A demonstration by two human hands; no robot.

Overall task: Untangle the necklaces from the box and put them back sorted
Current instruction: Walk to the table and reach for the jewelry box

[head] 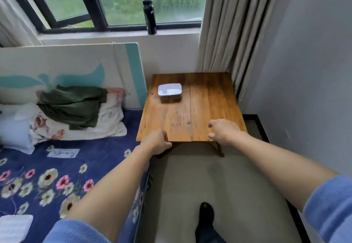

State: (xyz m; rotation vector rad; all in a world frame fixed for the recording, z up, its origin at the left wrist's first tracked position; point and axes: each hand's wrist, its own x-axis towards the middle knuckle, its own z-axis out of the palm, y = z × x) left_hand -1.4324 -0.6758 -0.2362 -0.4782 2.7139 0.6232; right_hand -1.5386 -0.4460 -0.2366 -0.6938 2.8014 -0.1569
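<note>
A small rectangular box (pixel 170 92) with a white inside and dark sides stands toward the far left of a wooden table (pixel 207 107). No necklace shows from this angle. My left hand (pixel 157 141) hovers at the table's near left edge with fingers curled inward and nothing visible in it. Over the near right part of the table, my right hand (pixel 222 130) is stretched forward with fingers loosely apart, holding nothing. Both hands are well short of the box.
A bed with a dark blue floral cover (pixel 57 176) lies to the left, touching the table's side, with pillows and a green cloth (pixel 74 105). A black bottle (pixel 150 17) stands on the windowsill. Curtains (pixel 224 33) hang at right. My dark shoe (pixel 205 216) rests on grey floor.
</note>
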